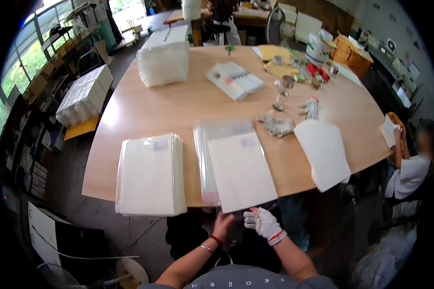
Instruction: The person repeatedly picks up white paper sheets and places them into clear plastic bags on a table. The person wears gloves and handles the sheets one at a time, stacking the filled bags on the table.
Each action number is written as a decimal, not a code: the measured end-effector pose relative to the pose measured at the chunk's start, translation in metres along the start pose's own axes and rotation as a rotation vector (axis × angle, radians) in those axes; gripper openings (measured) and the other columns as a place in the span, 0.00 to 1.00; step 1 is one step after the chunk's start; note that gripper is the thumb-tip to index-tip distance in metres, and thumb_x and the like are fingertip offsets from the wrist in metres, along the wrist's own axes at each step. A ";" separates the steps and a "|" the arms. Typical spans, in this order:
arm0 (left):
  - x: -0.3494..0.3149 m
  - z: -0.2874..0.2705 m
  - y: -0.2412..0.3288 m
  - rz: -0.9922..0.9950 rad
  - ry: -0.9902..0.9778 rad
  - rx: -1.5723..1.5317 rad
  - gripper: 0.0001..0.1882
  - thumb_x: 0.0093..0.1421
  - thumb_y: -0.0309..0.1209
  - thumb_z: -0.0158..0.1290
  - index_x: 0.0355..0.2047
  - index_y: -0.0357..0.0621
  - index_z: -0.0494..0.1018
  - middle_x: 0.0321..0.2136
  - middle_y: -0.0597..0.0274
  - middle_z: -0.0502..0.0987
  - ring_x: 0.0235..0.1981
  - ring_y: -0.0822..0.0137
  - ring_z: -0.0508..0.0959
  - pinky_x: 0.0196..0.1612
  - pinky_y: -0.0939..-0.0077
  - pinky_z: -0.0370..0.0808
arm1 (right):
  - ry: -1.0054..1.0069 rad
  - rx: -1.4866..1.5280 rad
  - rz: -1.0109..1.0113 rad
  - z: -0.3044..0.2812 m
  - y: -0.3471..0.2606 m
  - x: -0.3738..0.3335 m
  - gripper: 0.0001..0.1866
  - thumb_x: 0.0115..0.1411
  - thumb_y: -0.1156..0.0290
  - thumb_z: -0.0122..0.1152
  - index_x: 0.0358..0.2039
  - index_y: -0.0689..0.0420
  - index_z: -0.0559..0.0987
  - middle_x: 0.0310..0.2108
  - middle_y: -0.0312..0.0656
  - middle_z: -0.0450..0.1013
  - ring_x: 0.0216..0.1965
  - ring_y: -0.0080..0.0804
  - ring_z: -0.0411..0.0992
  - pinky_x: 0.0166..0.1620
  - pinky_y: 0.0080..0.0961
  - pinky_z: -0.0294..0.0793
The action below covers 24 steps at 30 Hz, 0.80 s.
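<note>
A white sheet with a small printed patch lies on a pile of clear plastic sleeves, its near end at the table's front edge. My bare left hand, with a red band and a silver bangle at the wrist, is at the sleeves' near end. Its fingers seem closed on a clear plastic sleeve, partly blurred. Just under the sheet's near right corner is my right hand in a white glove with a red cuff. Its fingers are curled; what they hold is hidden. Left of these stands a neat stack of sleeved sheets.
A fanned stack of white sheets lies to the right, near white gloves and a glass jar. Farther back are a tall stack of packs, a flat bundle and a white bucket. Another person sits at right.
</note>
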<state>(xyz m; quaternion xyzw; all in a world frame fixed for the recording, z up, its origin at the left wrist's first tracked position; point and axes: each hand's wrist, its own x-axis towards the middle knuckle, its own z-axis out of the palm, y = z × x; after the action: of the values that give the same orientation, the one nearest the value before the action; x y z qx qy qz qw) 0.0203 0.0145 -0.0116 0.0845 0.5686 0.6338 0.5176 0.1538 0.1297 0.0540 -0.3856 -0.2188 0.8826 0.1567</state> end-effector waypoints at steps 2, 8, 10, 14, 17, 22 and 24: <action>-0.008 -0.013 0.016 -0.036 -0.021 -0.140 0.20 0.57 0.36 0.47 0.47 0.40 0.65 0.37 0.65 0.71 0.36 0.77 0.69 0.36 0.84 0.67 | -0.028 -0.452 -0.026 -0.005 0.004 -0.007 0.08 0.58 0.67 0.47 0.35 0.57 0.70 0.27 0.39 0.71 0.20 0.23 0.70 0.23 0.22 0.72; -0.016 -0.029 0.025 -0.082 -0.151 -0.039 0.21 0.60 0.41 0.40 0.44 0.36 0.69 0.40 0.61 0.73 0.38 0.70 0.72 0.42 0.77 0.68 | -0.065 -1.593 -0.954 0.063 0.022 0.007 0.05 0.45 0.72 0.56 0.21 0.59 0.72 0.24 0.45 0.67 0.28 0.41 0.67 0.31 0.31 0.67; -0.014 -0.025 0.021 -0.126 -0.046 -0.093 0.19 0.59 0.39 0.41 0.39 0.36 0.70 0.34 0.62 0.75 0.35 0.72 0.74 0.39 0.76 0.69 | -0.073 -1.650 -0.949 0.079 0.031 0.010 0.06 0.44 0.70 0.55 0.21 0.59 0.72 0.25 0.46 0.67 0.29 0.44 0.67 0.31 0.34 0.67; 0.000 -0.037 0.003 -0.044 0.131 0.123 0.12 0.55 0.36 0.41 0.27 0.40 0.69 0.28 0.60 0.74 0.29 0.69 0.75 0.30 0.77 0.69 | -0.184 -1.776 -0.909 0.080 0.040 0.027 0.06 0.45 0.70 0.53 0.22 0.58 0.71 0.27 0.47 0.67 0.28 0.44 0.68 0.30 0.36 0.69; -0.006 -0.025 0.019 -0.200 0.201 -0.182 0.13 0.55 0.34 0.37 0.23 0.40 0.67 0.27 0.58 0.74 0.32 0.63 0.77 0.29 0.77 0.70 | -0.133 -1.663 -1.124 0.030 -0.020 0.011 0.07 0.51 0.67 0.51 0.21 0.56 0.70 0.22 0.42 0.66 0.24 0.33 0.66 0.26 0.28 0.68; -0.009 -0.051 0.021 0.034 -0.088 0.082 0.24 0.59 0.39 0.33 0.35 0.30 0.71 0.35 0.51 0.75 0.37 0.59 0.76 0.40 0.70 0.72 | 0.629 -0.063 -1.371 -0.177 -0.150 -0.093 0.07 0.55 0.67 0.49 0.27 0.57 0.70 0.23 0.40 0.66 0.25 0.29 0.65 0.32 0.23 0.68; -0.010 -0.060 0.017 0.103 -0.078 0.135 0.21 0.61 0.39 0.35 0.34 0.34 0.72 0.29 0.56 0.76 0.33 0.64 0.75 0.40 0.72 0.69 | 1.206 -0.931 -0.698 -0.178 -0.137 -0.098 0.09 0.51 0.67 0.47 0.25 0.57 0.74 0.23 0.46 0.69 0.25 0.37 0.69 0.34 0.27 0.70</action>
<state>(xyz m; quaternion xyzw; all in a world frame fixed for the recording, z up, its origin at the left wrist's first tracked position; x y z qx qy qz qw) -0.0267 -0.0277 -0.0133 0.1728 0.5843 0.6162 0.4990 0.3658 0.2503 0.0757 -0.7269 -0.5466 0.2454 0.3357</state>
